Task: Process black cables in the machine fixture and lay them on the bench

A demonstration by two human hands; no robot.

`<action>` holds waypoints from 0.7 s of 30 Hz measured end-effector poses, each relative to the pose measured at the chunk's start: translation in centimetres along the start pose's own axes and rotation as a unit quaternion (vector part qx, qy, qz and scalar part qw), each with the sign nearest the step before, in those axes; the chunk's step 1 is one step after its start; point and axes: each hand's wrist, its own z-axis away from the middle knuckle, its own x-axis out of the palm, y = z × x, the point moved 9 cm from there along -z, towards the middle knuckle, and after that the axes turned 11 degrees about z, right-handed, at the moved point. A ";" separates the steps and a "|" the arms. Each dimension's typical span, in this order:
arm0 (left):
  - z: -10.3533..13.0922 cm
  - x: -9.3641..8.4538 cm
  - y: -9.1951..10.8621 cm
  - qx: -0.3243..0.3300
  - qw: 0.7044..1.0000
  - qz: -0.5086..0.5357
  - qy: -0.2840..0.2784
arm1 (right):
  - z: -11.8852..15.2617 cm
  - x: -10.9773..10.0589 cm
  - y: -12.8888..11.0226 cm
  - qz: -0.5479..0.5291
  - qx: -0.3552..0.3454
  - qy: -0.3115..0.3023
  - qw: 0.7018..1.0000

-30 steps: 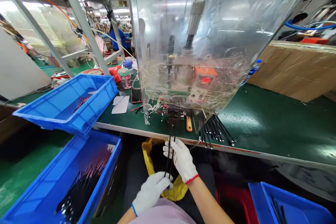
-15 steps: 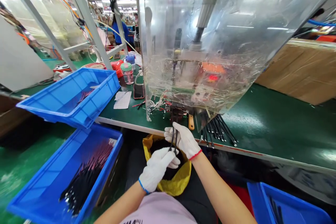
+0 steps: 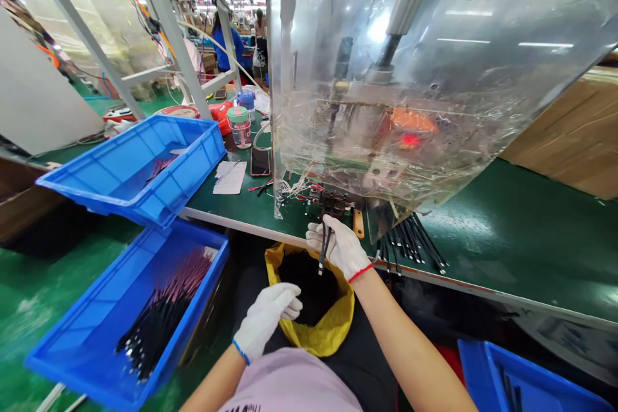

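Note:
My right hand (image 3: 340, 248), in a white glove with a red cuff, pinches a short black cable (image 3: 324, 251) at the bench edge, just below a small dark metal fixture (image 3: 333, 201). The cable hangs downward, and a pale tip shows at its lower end. My left hand (image 3: 270, 315), gloved in white with a blue cuff, is apart from the cable, over the left rim of a yellow sack (image 3: 333, 338). Its fingers are loosely bent, with nothing visible in them. Dark material, too unclear to name, lies inside the sack.
A clear plastic guard (image 3: 386, 141) hangs over the machine. Black cables (image 3: 410, 238) lie at its right, near a wooden handle (image 3: 358, 224). On the left are an upper blue bin (image 3: 120, 196) and a lower blue bin (image 3: 72, 335) with cables. A cardboard box (image 3: 564, 135) stands right.
My left hand has let go of the cable and moved down and left. My right hand keeps hold of it near the fixture. The view has shifted slightly.

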 end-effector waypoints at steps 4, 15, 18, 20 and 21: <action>-0.2 -0.4 0.1 -0.001 1.000 0.008 0.004 | -0.1 0.2 -0.1 -0.002 -0.003 -0.004 1.000; -1.0 1.4 0.0 -0.013 0.996 0.078 -0.050 | 0.2 0.2 -0.4 0.020 0.007 0.019 1.000; -1.9 3.3 1.7 -0.025 0.979 0.182 -0.084 | 0.3 0.5 -0.6 0.021 -0.012 -0.008 1.000; -2.5 4.8 3.2 -0.041 0.964 0.240 -0.108 | 0.7 0.6 0.0 0.027 -0.024 -0.048 0.998; -2.7 5.6 3.9 -0.048 0.957 0.261 -0.122 | 1.0 0.5 0.5 0.035 -0.029 -0.071 0.996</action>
